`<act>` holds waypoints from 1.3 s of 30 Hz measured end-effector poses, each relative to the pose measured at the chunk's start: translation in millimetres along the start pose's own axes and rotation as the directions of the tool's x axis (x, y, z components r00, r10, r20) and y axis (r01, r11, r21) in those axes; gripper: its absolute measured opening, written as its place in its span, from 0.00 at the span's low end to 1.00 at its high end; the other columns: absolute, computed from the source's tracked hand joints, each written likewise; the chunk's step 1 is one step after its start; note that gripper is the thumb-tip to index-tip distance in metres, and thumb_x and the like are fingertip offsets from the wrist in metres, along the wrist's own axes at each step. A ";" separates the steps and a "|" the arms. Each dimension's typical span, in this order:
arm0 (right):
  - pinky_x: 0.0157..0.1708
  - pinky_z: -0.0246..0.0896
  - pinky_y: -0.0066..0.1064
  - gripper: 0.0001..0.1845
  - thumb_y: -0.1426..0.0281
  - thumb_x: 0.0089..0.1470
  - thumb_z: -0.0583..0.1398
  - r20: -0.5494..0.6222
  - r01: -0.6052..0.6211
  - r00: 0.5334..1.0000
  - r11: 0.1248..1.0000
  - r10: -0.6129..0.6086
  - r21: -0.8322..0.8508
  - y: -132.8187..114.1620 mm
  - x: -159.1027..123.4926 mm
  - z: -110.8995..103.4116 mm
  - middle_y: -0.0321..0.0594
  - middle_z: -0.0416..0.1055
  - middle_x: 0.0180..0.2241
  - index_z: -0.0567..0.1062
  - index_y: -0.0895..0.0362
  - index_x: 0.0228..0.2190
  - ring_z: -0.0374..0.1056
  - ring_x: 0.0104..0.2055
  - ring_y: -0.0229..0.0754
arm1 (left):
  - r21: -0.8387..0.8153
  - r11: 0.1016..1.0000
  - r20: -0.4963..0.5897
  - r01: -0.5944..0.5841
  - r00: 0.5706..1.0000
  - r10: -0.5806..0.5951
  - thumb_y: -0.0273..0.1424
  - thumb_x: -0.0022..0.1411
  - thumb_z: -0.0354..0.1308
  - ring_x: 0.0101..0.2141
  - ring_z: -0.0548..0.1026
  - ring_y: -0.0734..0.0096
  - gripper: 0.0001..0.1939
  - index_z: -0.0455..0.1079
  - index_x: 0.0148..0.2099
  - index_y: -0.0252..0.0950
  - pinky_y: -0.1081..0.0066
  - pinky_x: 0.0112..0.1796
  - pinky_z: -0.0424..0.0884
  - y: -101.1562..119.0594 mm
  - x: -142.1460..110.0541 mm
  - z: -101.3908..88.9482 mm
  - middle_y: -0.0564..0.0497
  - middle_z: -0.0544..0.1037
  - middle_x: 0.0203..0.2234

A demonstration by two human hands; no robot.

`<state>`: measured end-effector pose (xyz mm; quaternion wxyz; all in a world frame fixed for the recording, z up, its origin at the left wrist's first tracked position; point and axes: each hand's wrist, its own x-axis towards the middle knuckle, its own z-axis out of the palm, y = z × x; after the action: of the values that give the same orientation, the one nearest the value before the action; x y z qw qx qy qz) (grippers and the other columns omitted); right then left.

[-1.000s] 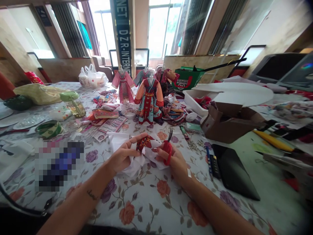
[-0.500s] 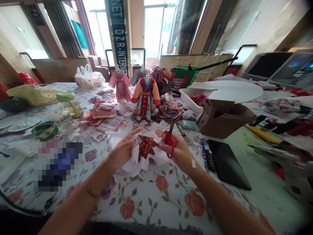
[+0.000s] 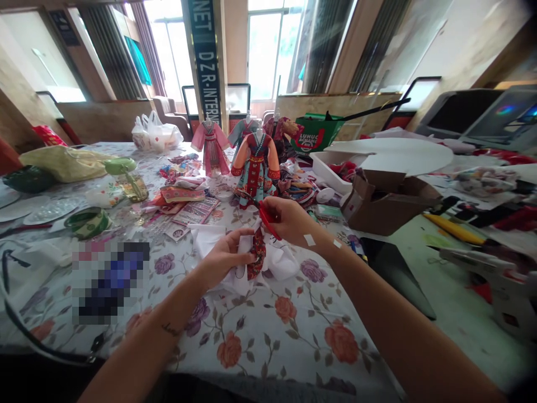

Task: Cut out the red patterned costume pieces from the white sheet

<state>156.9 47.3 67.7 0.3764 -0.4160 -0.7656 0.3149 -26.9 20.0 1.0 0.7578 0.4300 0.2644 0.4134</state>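
Observation:
My left hand (image 3: 229,254) is closed on a small piece of red patterned fabric (image 3: 257,260), thumb and fingers pinching its left side. My right hand (image 3: 287,219) grips red-handled scissors (image 3: 267,219), with the dark blades (image 3: 248,197) pointing up and to the left, beyond the fabric's upper end. White fabric or paper (image 3: 283,260) lies crumpled around and beneath the patterned piece. Whether the right fingers also touch the fabric is hidden.
Miniature robes on stands, including one with orange sleeves (image 3: 255,165), stand beyond my hands. A brown cardboard box (image 3: 386,204) and a black tablet-like slab (image 3: 396,277) are to the right. At left lie a green tape roll (image 3: 87,222) and a lidded jar (image 3: 133,187).
My right hand has turned, and the scissors now point up-left instead of upward. The fabric, earlier spread between both hands, now hangs narrower from my left hand's grip.

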 end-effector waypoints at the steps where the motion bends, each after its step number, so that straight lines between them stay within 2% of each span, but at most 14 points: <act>1: 0.23 0.45 0.25 0.06 0.74 0.42 0.59 0.021 0.014 1.000 1.000 -0.014 -0.015 -2.7 2.6 -1.7 0.29 0.57 0.20 0.64 0.56 0.22 0.52 0.25 0.34 | -0.024 0.999 -0.024 -0.027 0.999 0.027 0.22 0.47 0.67 0.31 0.78 0.69 0.22 0.73 0.47 0.37 0.71 0.35 0.74 1.0 1.2 0.1 0.50 0.81 0.34; 5: 0.22 0.45 0.25 0.08 0.71 0.45 0.60 0.169 0.047 0.985 0.998 -0.042 -0.030 -10.0 3.1 -8.6 0.29 0.57 0.20 0.65 0.56 0.20 0.52 0.23 0.33 | -0.213 0.956 -0.233 -0.199 0.961 0.148 0.24 0.52 0.64 0.29 0.77 0.76 0.07 0.76 0.36 0.34 0.78 0.34 0.72 10.7 6.3 -9.7 0.51 0.81 0.29; 8: 0.22 0.45 0.26 0.07 0.70 0.46 0.59 0.201 0.046 0.979 0.998 -0.036 -0.043 -4.8 -1.5 -11.1 0.30 0.59 0.20 0.65 0.56 0.22 0.53 0.24 0.33 | -0.249 0.939 -0.275 -0.236 0.947 0.165 0.21 0.49 0.64 0.30 0.77 0.78 0.10 0.76 0.35 0.37 0.79 0.35 0.72 15.9 7.4 -18.1 0.55 0.81 0.29; 13: 0.22 0.44 0.26 0.07 0.72 0.45 0.58 0.154 0.026 0.988 0.994 -0.009 -0.109 16.9 -3.6 -12.3 0.29 0.57 0.20 0.63 0.56 0.21 0.51 0.23 0.34 | -0.178 0.983 -0.001 -0.047 0.999 0.048 0.15 0.45 0.59 0.35 0.77 0.70 0.34 0.68 0.56 0.40 0.71 0.38 0.72 13.6 3.8 -13.9 0.52 0.80 0.35; 15: 0.23 0.44 0.26 0.06 0.72 0.45 0.58 0.147 0.024 0.989 0.992 -0.005 -0.125 23.6 -3.2 -12.0 0.29 0.58 0.20 0.64 0.56 0.22 0.52 0.24 0.34 | -0.141 0.990 0.069 0.006 0.998 0.003 0.15 0.43 0.58 0.35 0.76 0.69 0.37 0.66 0.58 0.40 0.72 0.38 0.72 12.6 2.7 -10.6 0.51 0.80 0.36; 17: 0.23 0.45 0.26 0.05 0.71 0.45 0.58 0.141 0.023 0.990 0.991 -0.005 -0.132 27.5 -3.2 -10.6 0.30 0.59 0.21 0.64 0.56 0.24 0.53 0.24 0.34 | -0.121 0.992 0.077 0.016 0.997 -0.007 0.17 0.44 0.59 0.35 0.76 0.69 0.35 0.66 0.57 0.39 0.71 0.37 0.72 12.1 2.1 -9.0 0.50 0.79 0.37; 21: 0.23 0.46 0.26 0.06 0.70 0.46 0.58 0.149 0.026 0.989 0.990 -0.005 -0.140 26.5 -3.7 -5.7 0.30 0.60 0.21 0.63 0.56 0.24 0.54 0.24 0.35 | 0.080 0.996 -0.106 -0.029 0.994 0.038 0.30 0.47 0.65 0.29 0.75 0.70 0.23 0.72 0.48 0.35 0.70 0.33 0.73 8.5 3.0 -12.0 0.50 0.78 0.31; 25: 0.23 0.46 0.25 0.10 0.69 0.47 0.59 0.167 0.032 0.986 0.986 -0.005 -0.163 20.8 -2.1 -1.5 0.29 0.58 0.21 0.61 0.56 0.23 0.51 0.24 0.34 | 0.317 0.948 -0.279 -0.021 0.954 0.114 0.29 0.45 0.67 0.25 0.75 0.68 0.20 0.72 0.42 0.32 0.70 0.27 0.71 1.5 7.6 -19.7 0.51 0.76 0.25; 27: 0.24 0.45 0.25 0.11 0.69 0.46 0.60 0.167 0.036 0.986 0.984 -0.006 -0.176 20.4 -0.7 0.4 0.28 0.56 0.20 0.60 0.55 0.22 0.49 0.24 0.33 | 0.381 0.923 -0.324 -0.053 0.927 0.187 0.25 0.45 0.65 0.31 0.76 0.63 0.21 0.71 0.45 0.33 0.67 0.32 0.72 0.1 9.8 -21.8 0.48 0.77 0.30; 29: 0.24 0.45 0.25 0.12 0.71 0.46 0.60 0.170 0.041 0.985 0.982 -0.010 -0.183 21.8 0.1 2.8 0.28 0.56 0.21 0.59 0.55 0.22 0.48 0.24 0.33 | 0.457 0.881 -0.363 -0.123 0.878 0.311 0.21 0.44 0.62 0.44 0.74 0.59 0.24 0.71 0.46 0.36 0.65 0.42 0.71 0.5 10.7 -20.8 0.48 0.76 0.41; 31: 0.24 0.45 0.25 0.12 0.74 0.45 0.60 0.191 0.049 0.982 0.982 -0.014 -0.181 23.0 -0.4 5.8 0.28 0.56 0.21 0.59 0.55 0.22 0.49 0.24 0.33 | 0.534 0.804 -0.293 -0.262 0.835 0.467 0.19 0.44 0.61 0.53 0.67 0.60 0.23 0.70 0.45 0.39 0.65 0.52 0.64 1.1 10.1 -17.1 0.49 0.72 0.48; 33: 0.23 0.44 0.24 0.10 0.77 0.44 0.59 0.228 0.061 0.973 0.983 -0.021 -0.170 21.5 -2.3 8.7 0.29 0.58 0.22 0.60 0.56 0.23 0.50 0.25 0.33 | 0.555 0.736 -0.122 -0.388 0.837 0.533 0.19 0.45 0.64 0.55 0.65 0.61 0.23 0.67 0.45 0.39 0.63 0.55 0.59 0.3 8.6 -13.0 0.48 0.71 0.50; 35: 0.23 0.45 0.24 0.08 0.79 0.44 0.57 0.278 0.079 0.960 0.985 -0.034 -0.154 16.5 -5.1 11.2 0.29 0.58 0.22 0.62 0.56 0.24 0.51 0.25 0.33 | 0.533 0.735 0.021 -0.419 0.875 0.484 0.22 0.43 0.68 0.52 0.68 0.61 0.28 0.63 0.46 0.39 0.62 0.53 0.62 -1.5 7.5 -10.9 0.48 0.73 0.47; 39: 0.24 0.46 0.24 0.08 0.81 0.43 0.58 0.356 0.116 0.932 0.986 -0.065 -0.123 3.8 -10.2 12.9 0.27 0.57 0.21 0.64 0.57 0.24 0.50 0.24 0.32 | 0.521 0.791 0.076 -0.320 0.941 0.330 0.28 0.39 0.73 0.46 0.71 0.60 0.28 0.66 0.42 0.37 0.64 0.48 0.66 -3.1 8.3 -13.3 0.48 0.73 0.40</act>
<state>151.4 38.0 54.8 0.2176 -0.3431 -0.8592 0.3109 -31.5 31.9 -8.5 0.5262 0.6558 0.2966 0.4530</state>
